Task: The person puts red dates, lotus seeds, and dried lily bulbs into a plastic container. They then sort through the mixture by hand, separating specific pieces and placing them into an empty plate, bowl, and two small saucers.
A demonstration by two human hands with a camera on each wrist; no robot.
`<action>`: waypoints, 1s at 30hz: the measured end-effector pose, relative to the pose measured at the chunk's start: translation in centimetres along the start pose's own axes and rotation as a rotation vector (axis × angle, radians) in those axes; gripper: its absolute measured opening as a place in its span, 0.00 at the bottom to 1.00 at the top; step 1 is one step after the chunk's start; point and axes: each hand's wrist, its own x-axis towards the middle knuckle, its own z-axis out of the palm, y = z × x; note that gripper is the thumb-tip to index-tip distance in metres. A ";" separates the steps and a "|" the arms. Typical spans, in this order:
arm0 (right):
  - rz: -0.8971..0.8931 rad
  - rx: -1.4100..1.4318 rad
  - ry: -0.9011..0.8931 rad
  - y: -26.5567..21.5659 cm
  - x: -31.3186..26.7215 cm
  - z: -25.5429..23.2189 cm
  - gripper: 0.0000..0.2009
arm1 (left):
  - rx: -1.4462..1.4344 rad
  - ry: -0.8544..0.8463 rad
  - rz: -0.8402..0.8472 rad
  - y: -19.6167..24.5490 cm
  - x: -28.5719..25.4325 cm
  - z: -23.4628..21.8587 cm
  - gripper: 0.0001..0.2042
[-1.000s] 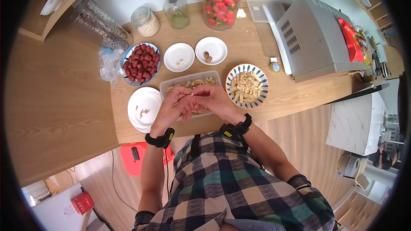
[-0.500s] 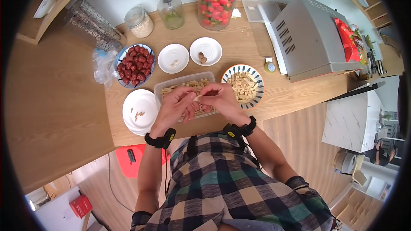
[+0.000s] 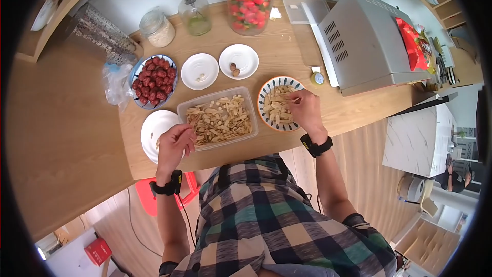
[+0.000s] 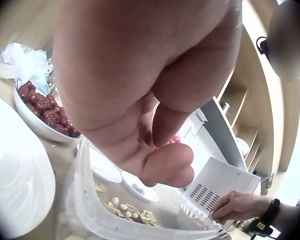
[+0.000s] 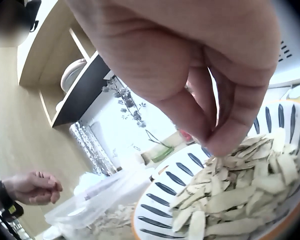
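Observation:
My right hand (image 3: 306, 110) is over the striped bowl (image 5: 155, 200), which is heaped with pale dried slices (image 5: 240, 195). Its thumb and fingers pinch together right at the pile, with a small pale slice (image 4: 210, 215) at the tips. To the left, my left hand (image 3: 174, 146) hovers by the near left corner of a clear plastic container (image 3: 253, 123). Its fingers are loosely bent, and nothing shows between them. The container holds many yellowish flat slices (image 3: 220, 123) and small round pale pieces (image 4: 122, 206). A white plate (image 3: 149, 128) with a few brown bits lies partly behind this hand.
Behind the container are two small white saucers, one with pale bits (image 3: 200, 64), one with brown lumps (image 3: 240, 54). A bowl of red dates (image 3: 154, 79) sits at left. Jars, a vase (image 3: 196, 18) and a strawberry container (image 3: 251, 5) line the back; a grey appliance (image 3: 359, 41) stands right.
My hands were together over the container, fingering a small pale piece. They have parted: the right moved right to the striped bowl, the left moved left and nearer me.

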 end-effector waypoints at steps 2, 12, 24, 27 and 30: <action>-0.020 -0.007 0.038 0.5 0.1 0.2 0.07 | 0.005 0.025 0.001 -0.9 -0.1 -0.2 0.09; -0.035 0.201 -0.430 -6.7 -2.3 2.0 0.05 | 0.720 -0.227 0.433 0.3 2.0 2.0 0.16; 0.007 0.316 -0.436 -5.8 -3.4 4.0 0.03 | 1.202 -0.748 0.368 0.4 7.3 7.6 0.23; 0.017 0.357 -0.442 -5.7 -3.5 3.9 0.03 | 1.149 -0.728 0.400 -0.9 7.8 6.4 0.17; 0.089 0.359 -0.480 -6.0 -3.3 3.5 0.05 | 1.040 -0.649 0.475 -0.3 7.7 4.7 0.11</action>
